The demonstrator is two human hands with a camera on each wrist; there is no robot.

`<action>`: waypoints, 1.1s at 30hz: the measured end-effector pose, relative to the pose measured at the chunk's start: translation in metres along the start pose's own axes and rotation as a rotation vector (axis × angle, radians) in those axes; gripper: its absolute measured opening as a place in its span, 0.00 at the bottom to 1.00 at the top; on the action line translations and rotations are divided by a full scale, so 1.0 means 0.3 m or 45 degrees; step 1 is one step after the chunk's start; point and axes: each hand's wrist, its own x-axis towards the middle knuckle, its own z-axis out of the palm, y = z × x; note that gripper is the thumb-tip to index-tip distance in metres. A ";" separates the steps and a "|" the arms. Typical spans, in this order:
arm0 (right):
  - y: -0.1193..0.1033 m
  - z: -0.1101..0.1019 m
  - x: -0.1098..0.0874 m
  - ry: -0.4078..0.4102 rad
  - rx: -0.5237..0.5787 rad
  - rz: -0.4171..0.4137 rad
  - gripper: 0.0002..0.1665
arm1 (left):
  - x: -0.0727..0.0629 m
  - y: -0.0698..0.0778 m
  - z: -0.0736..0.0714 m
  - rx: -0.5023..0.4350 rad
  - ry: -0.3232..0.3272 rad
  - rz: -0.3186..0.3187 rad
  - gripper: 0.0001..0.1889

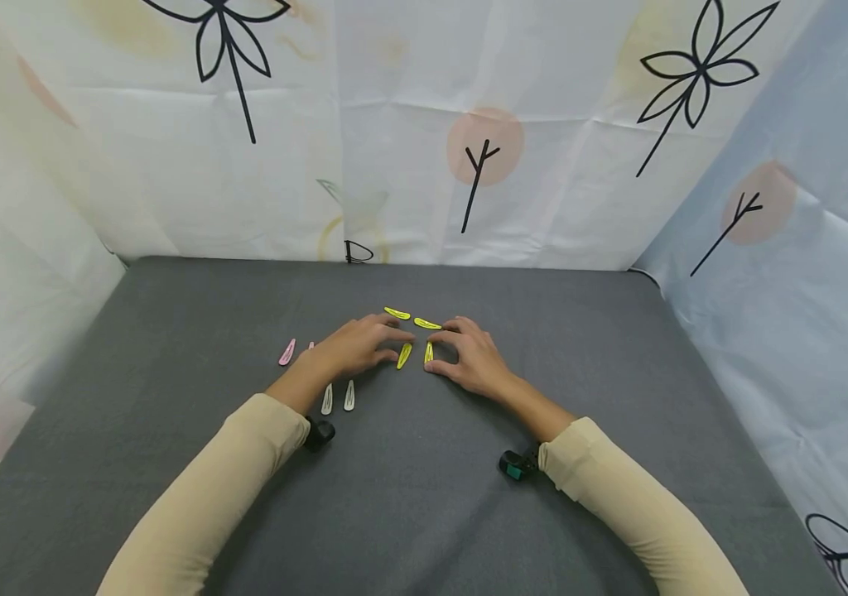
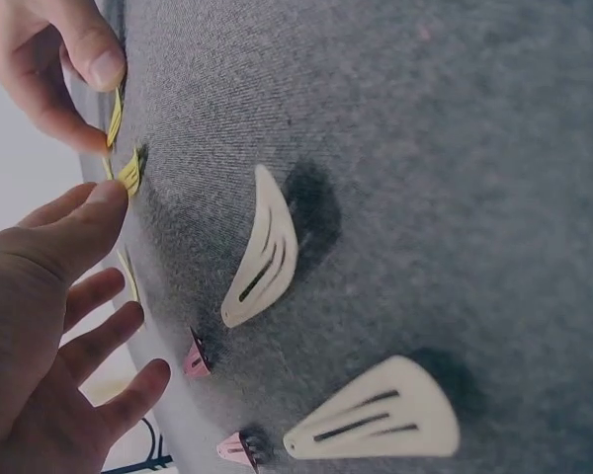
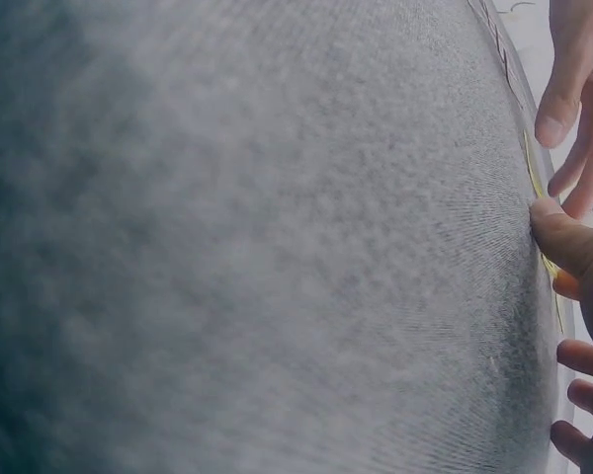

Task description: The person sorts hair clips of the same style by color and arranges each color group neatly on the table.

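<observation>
My left hand point(image 1: 361, 344) reaches over the grey table, thumb and index fingertips around a yellow hair clip point(image 1: 404, 356), its other fingers spread. Whether the fingertips touch that clip is hard to tell. Just to the right, my right hand point(image 1: 471, 358) pinches another yellow hair clip point(image 1: 429, 353) between thumb and index finger. Two more yellow hair clips, a left one point(image 1: 397, 314) and a right one point(image 1: 427, 324), lie beyond the fingertips. In the left wrist view, the left thumb point(image 2: 104, 202) partly covers a yellow clip point(image 2: 130, 173).
Two white hair clips point(image 1: 327, 399) lie below my left wrist. A pink hair clip point(image 1: 286, 352) sits farther left, and a second pink clip point(image 1: 310, 345) is mostly hidden by my left arm. Patterned curtains point(image 1: 409, 165) stand behind the grey table point(image 1: 424, 513) and at its sides.
</observation>
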 end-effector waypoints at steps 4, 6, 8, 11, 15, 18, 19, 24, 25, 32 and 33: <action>0.000 0.001 0.002 0.007 -0.010 -0.010 0.27 | 0.004 0.005 0.000 0.024 -0.014 0.008 0.20; 0.000 0.002 0.003 0.013 -0.013 -0.010 0.27 | 0.005 0.010 0.001 0.036 -0.032 0.012 0.21; -0.001 0.002 0.004 0.018 -0.015 -0.014 0.28 | 0.005 0.014 0.002 0.040 -0.047 0.009 0.21; -0.002 0.002 0.005 0.020 -0.014 -0.021 0.28 | 0.002 0.015 0.002 0.046 -0.039 0.011 0.20; -0.001 0.003 0.007 0.016 -0.015 -0.019 0.28 | -0.007 0.009 0.001 0.045 -0.012 0.028 0.19; 0.001 0.002 0.005 0.017 -0.014 -0.009 0.28 | -0.014 0.003 -0.001 0.041 0.001 0.043 0.19; 0.002 0.002 0.005 0.018 -0.014 -0.008 0.28 | -0.018 0.000 -0.002 0.045 0.007 0.047 0.19; -0.001 -0.002 0.004 0.019 -0.005 -0.003 0.27 | -0.036 -0.009 -0.003 0.061 0.011 0.040 0.18; -0.001 -0.003 0.004 0.016 -0.002 -0.003 0.27 | -0.039 -0.011 -0.002 0.059 0.006 0.031 0.18; -0.001 0.000 0.003 0.018 0.010 -0.006 0.27 | -0.068 -0.012 0.000 0.018 -0.004 0.026 0.16; -0.002 0.000 0.003 0.018 0.013 -0.003 0.27 | -0.071 -0.010 0.001 0.009 -0.002 0.029 0.16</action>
